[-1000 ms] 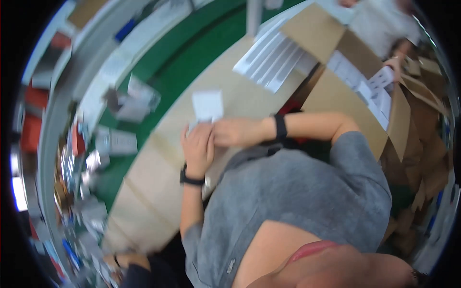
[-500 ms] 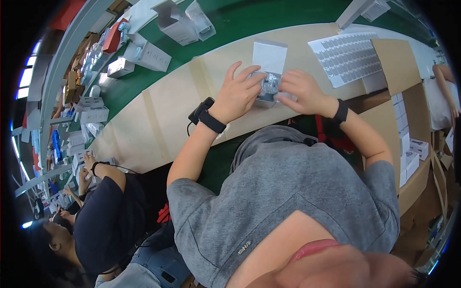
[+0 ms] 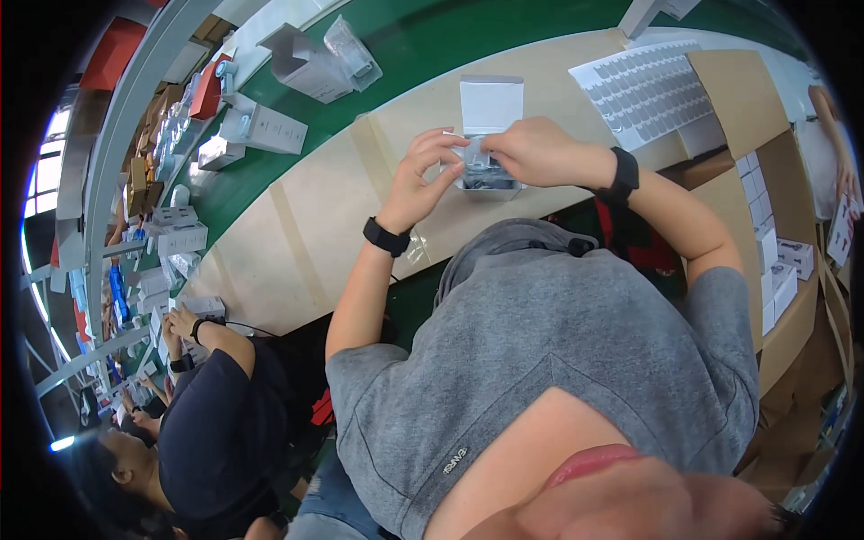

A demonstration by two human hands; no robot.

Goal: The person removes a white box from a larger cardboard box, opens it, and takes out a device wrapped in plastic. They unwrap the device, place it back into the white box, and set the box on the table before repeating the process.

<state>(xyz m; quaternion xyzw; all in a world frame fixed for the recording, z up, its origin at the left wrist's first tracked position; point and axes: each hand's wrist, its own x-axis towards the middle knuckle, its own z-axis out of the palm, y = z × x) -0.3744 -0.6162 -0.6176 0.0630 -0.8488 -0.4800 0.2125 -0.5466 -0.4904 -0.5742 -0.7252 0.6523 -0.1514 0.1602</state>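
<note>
A small white carton point(image 3: 490, 194) stands in front of me on the bench, its lid point(image 3: 492, 106) tipped up at the back. Inside it lie clear plastic wrapping and dark contents that I cannot make out. At the carton's left side is my left hand point(image 3: 423, 175), fingers bent and apart, thumb beside the rim. My right hand point(image 3: 537, 151) reaches over the carton from the right. Its thumb and fingertips are pinched together at the clear wrapping, and what lies between them is hidden.
A sheet of grey stickers point(image 3: 643, 94) lies at the back right. Beside it a large cardboard box point(image 3: 736, 112) holds several small white boxes point(image 3: 778, 286). White cartons point(image 3: 306, 67) stand on the green surface beyond. Another person point(image 3: 211, 423) works at my left.
My right hand has moved from the carton's right side to over its inside, fingers now pinched. My left hand has drawn its spread fingers in and sits lower at the left rim.
</note>
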